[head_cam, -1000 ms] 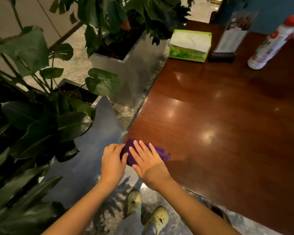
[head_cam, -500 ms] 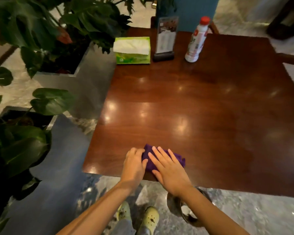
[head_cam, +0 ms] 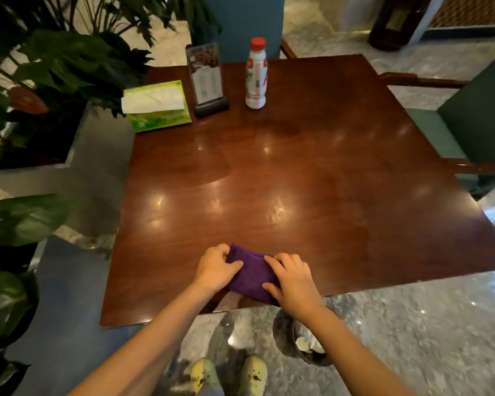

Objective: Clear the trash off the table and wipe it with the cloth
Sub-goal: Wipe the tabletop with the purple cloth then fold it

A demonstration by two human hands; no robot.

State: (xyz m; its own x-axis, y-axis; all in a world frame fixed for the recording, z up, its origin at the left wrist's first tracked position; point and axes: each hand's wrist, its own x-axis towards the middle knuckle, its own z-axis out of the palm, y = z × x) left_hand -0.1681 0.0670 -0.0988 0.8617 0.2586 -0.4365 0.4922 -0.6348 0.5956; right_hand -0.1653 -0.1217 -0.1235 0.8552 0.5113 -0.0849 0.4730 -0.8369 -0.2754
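A folded purple cloth (head_cam: 250, 274) lies on the near edge of the glossy brown wooden table (head_cam: 312, 181). My left hand (head_cam: 216, 267) grips its left end with curled fingers. My right hand (head_cam: 293, 281) holds its right end, fingers bent over the fabric. Both hands rest on the tabletop with the cloth between them. A small dark trash bin (head_cam: 309, 345) with crumpled white paper inside stands on the floor under the table's near edge, beneath my right forearm.
At the far side of the table stand a green tissue box (head_cam: 157, 107), a menu stand (head_cam: 207, 78) and a white bottle with a red cap (head_cam: 256, 74). Potted plants (head_cam: 40, 81) crowd the left. A green armchair (head_cam: 469, 124) is at the right.
The view swung right and back, showing the whole table. Both hands moved with the cloth from the table's left corner toward the middle of the near edge, and the flat right hand curled onto the cloth.
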